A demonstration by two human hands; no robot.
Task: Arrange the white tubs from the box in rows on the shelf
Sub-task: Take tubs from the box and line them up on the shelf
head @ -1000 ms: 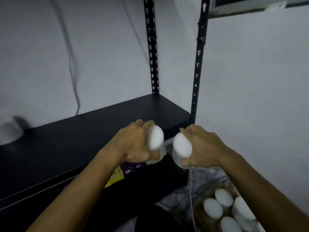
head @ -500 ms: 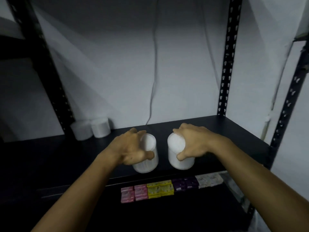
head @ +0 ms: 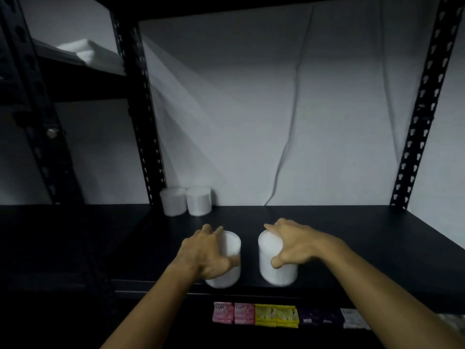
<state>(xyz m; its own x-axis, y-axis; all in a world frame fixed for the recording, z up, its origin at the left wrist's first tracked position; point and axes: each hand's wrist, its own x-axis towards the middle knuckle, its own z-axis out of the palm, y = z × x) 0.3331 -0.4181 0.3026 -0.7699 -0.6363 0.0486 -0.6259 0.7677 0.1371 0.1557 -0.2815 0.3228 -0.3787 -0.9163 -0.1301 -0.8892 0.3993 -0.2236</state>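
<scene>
Left hand (head: pixel 205 255) fingers curled round one white tub (head: pixel 226 260); right hand (head: pixel 293 244) clamped likewise on a second tub (head: pixel 273 263). Both tubs upright near front edge of black shelf (head: pixel 352 238), slightly apart. Two more tubs (head: pixel 186 204) seen at back left, touching. Below, soap packets (head: pixel 254 313) lined up; "LUX" legible on pink ones.

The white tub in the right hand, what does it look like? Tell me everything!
The white round plastic tub is a short cylinder with a flat white top and faintly ribbed, slightly see-through sides. It stands upright near the front edge of the black metal shelf. The right hand grips it from above and the side, thumb on the front. A matching white tub held by the left hand stands just beside it, not touching.
</scene>
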